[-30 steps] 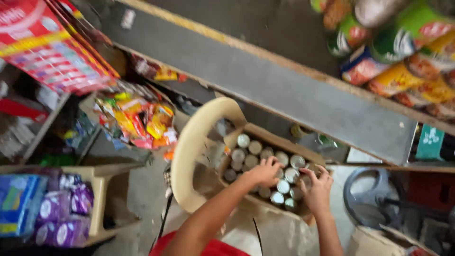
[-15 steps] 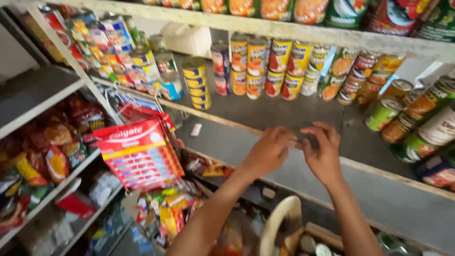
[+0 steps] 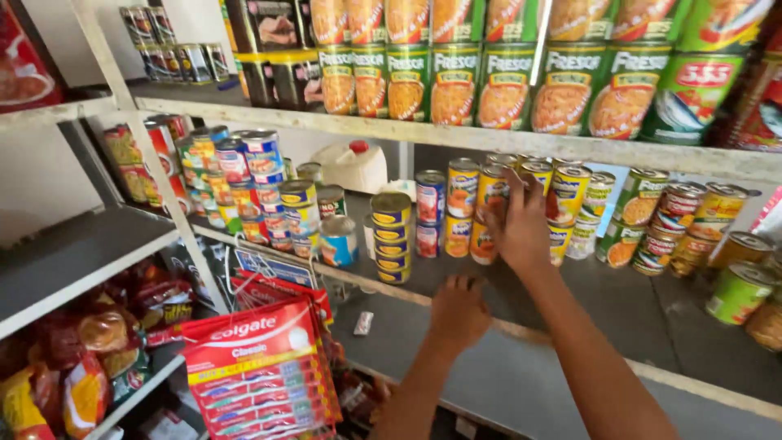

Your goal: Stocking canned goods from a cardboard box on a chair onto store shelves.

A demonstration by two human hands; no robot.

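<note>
Right hand point(image 3: 521, 224) reaches forward, fingers point(image 3: 513, 189) spread; left hand point(image 3: 459, 314) lower, fingers curled.

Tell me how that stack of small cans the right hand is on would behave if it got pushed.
The stacked cans under the right hand look like rigid metal, so they probably would not give. Standing two high, the top one could likely slide off or tip. Once on its side, its round body would probably roll along the grey shelf.
</note>
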